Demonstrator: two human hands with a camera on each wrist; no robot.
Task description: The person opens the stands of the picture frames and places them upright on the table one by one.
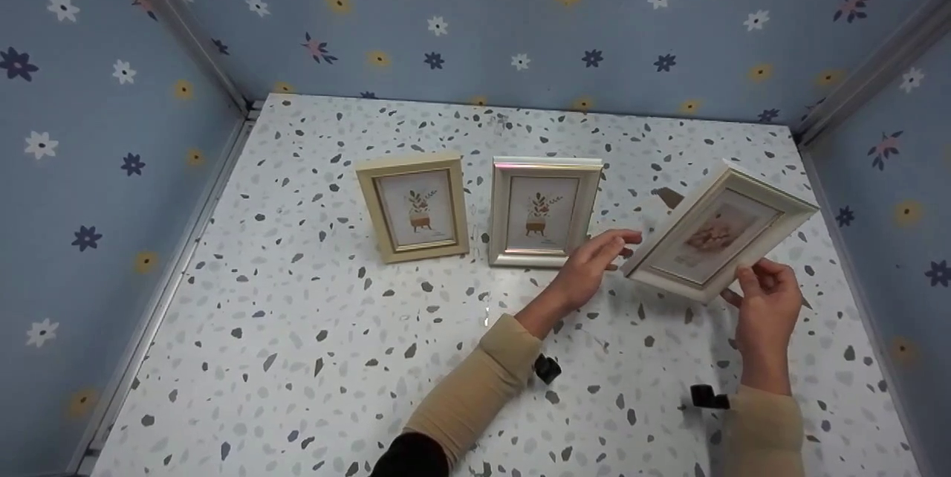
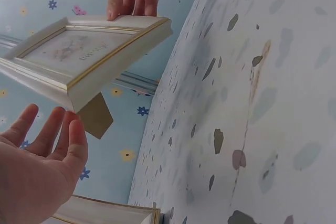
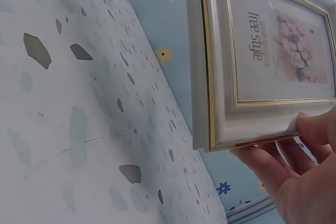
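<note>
My right hand point(image 1: 769, 306) pinches the lower right edge of a cream picture frame point(image 1: 719, 235), thumb on the front and fingers behind. The frame is tilted and held above the table. It has a gold inner line and a flower picture with "free style" print, readable in the right wrist view. A brown stand flap point(image 2: 97, 118) juts from its back. My left hand point(image 1: 587, 269) reaches toward the frame's lower left corner, fingers extended and fingertips right at that corner in the left wrist view. Beside this hand stands a silvery-white picture frame point(image 1: 544, 213) with a potted-plant print.
A gold-cream picture frame point(image 1: 416, 209) with a similar plant print stands further left on the speckled white table point(image 1: 297, 358). Blue flowered panels point(image 1: 475, 24) enclose the back and both sides. Small black pieces point(image 1: 547, 368) show near both forearms.
</note>
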